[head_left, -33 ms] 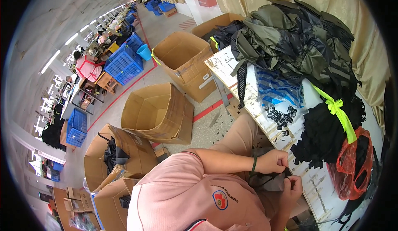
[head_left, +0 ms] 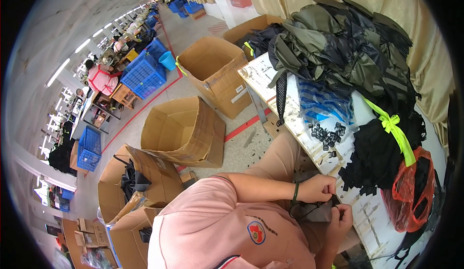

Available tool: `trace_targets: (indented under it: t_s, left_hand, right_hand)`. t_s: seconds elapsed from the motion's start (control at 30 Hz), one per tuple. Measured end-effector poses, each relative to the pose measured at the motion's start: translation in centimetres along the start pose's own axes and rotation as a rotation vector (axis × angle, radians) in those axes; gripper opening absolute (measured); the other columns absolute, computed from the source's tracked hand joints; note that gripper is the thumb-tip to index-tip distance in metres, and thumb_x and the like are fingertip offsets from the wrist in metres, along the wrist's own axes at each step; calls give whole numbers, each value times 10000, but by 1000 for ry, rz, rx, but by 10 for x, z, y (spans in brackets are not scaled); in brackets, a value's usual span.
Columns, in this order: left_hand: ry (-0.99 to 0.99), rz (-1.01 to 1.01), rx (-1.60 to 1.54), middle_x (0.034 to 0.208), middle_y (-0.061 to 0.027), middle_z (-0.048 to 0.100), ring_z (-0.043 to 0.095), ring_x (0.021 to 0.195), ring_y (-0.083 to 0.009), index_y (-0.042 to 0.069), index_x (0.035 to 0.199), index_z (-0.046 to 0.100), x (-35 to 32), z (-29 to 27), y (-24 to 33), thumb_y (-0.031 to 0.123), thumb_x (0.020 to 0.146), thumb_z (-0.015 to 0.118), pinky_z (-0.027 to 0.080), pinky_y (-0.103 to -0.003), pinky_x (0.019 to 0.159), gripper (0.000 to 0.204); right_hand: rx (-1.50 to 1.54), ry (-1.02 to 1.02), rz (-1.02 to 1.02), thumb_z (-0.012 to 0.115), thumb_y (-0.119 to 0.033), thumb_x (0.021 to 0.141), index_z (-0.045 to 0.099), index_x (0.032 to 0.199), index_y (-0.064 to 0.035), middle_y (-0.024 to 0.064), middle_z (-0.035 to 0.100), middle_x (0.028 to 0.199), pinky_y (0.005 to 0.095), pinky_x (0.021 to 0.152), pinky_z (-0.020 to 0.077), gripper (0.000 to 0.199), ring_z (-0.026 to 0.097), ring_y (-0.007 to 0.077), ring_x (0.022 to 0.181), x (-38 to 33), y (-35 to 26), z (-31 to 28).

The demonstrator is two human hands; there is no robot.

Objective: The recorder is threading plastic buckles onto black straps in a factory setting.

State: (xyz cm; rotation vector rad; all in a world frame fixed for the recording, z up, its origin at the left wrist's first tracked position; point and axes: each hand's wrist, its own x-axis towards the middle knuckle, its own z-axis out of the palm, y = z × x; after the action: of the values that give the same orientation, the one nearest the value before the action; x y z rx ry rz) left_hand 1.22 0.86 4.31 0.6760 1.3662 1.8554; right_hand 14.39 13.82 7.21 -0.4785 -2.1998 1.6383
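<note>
My left hand (head_left: 317, 188), with a dark green band round its wrist, is closed in a pinch at the table's edge. Just below it my right hand (head_left: 341, 218) is closed too, thumb and finger pressed together. Between them shows a small piece of black strap (head_left: 335, 200), mostly hidden by the fingers. Beyond the hands, small black plastic buckles (head_left: 327, 136) lie loose in a heap on the white table (head_left: 365, 216). Beside them is a pile of black strap pieces (head_left: 369, 158), with a bright yellow-green tie (head_left: 394, 129) on it.
A red plastic bag (head_left: 411, 196) lies at the table's right. Dark green and black bags (head_left: 343, 46) are heaped at the far end, near a blue-striped plastic bag (head_left: 326, 102). Open cardboard boxes (head_left: 183, 131) stand on the floor to the left. Farther off, a person in pink (head_left: 102, 79) sits near blue crates (head_left: 145, 75).
</note>
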Motion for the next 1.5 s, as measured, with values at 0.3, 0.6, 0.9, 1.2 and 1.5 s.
trace_targets:
  t_s: [0.3, 0.6, 0.9, 1.2, 1.5]
  left_hand:
    - [-333, -334, 390, 898, -72, 632, 602, 724, -98, -12, 1040, 558, 4, -16, 55, 121, 907, 549, 488, -240, 664, 189]
    - [-460, -386, 345, 704, -10, 539, 489, 588, -77, 39, 881, 540, 6, 8, 15, 153, 935, 464, 413, -226, 551, 148]
    - [-448, -366, 329, 852, -58, 581, 557, 800, -133, 13, 1040, 557, 0, -19, -69, 190, 931, 490, 442, -250, 723, 219]
    - [-342, -167, 925, 1172, -166, 561, 548, 1061, -311, 29, 1158, 552, 6, -31, -62, 264, 827, 637, 446, -367, 897, 414]
    - [-276, -373, 336, 944, -53, 637, 605, 824, -109, 18, 1081, 591, 15, -9, -19, 141, 900, 574, 482, -247, 743, 220]
  right_hand:
    - [13, -56, 32, 651, -70, 799, 575, 809, -13, -8, 534, 676, 194, 556, 364, 95, 441, 47, 619, 23, -10, 5]
    - [1167, -256, 649, 630, -163, 833, 529, 785, -82, -32, 428, 555, 223, 422, 243, 138, 322, 71, 429, 11, 34, -20]
    - [736, 44, 94, 580, -139, 869, 522, 824, -63, -29, 440, 587, 203, 433, 288, 106, 366, 54, 452, 33, -23, -90]
    - [-718, 392, 56, 703, -283, 776, 550, 882, -46, 74, 600, 734, 338, 530, 460, 301, 595, 230, 584, 103, 30, -50]
    - [-813, 512, -79, 626, -185, 801, 555, 824, -85, 84, 613, 623, 391, 516, 477, 125, 623, 281, 571, 99, 50, -37]
